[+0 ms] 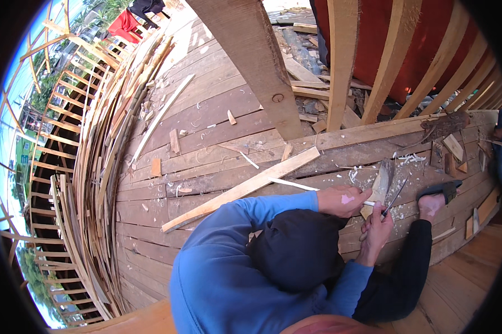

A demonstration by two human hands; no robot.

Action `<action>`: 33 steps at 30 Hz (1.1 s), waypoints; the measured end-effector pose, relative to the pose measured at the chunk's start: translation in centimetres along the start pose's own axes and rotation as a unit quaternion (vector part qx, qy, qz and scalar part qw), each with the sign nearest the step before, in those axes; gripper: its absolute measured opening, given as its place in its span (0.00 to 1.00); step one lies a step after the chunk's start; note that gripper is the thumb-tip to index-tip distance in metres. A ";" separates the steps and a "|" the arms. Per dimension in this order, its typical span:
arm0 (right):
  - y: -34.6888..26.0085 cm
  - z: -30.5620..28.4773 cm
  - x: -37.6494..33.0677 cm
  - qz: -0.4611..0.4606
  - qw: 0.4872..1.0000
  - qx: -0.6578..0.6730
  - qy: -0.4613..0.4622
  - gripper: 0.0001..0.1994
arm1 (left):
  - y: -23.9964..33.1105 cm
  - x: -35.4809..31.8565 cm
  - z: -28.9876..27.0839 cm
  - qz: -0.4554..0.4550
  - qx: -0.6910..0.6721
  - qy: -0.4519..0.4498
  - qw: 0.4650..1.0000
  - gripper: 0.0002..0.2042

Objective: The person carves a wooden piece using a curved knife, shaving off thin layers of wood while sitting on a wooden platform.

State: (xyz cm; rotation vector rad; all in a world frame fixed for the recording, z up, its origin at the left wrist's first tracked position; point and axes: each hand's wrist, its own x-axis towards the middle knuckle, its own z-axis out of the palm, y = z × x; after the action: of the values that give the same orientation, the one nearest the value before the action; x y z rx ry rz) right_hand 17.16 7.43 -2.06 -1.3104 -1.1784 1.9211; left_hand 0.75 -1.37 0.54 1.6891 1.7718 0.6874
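Your own hands are out of view, so you cannot tell their state; at four o'clock, a co-worker's left hand grips a pale strip close beside their right hand, clasped on a knife. A plank lies at nine o'clock from them, long sticks farther out.

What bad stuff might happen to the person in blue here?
The thin blade might slip and nick the hand holding the pale strip, since they're close together. It might also slip toward the nearby foot. And someone may trip over the long loose plank.
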 end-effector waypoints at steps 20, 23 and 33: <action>-0.2 0.0 2.1 0.056 0.939 0.319 -0.115 0.12 | 0.3 1.0 0.3 0.039 0.017 0.097 0.994 0.14; -1.3 1.3 1.0 0.007 0.962 0.264 -0.070 0.11 | 0.4 1.3 0.1 0.047 0.013 0.095 0.994 0.14; -0.1 3.3 -0.3 -0.139 0.987 0.069 -0.043 0.12 | 0.5 0.8 0.2 0.016 -0.043 0.123 0.991 0.13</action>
State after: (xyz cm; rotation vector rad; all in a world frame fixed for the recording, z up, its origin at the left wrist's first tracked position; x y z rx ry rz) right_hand 14.26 6.03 -1.28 -0.9447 -1.1785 1.8320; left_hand 1.21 -0.54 0.71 1.6340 1.8533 1.0095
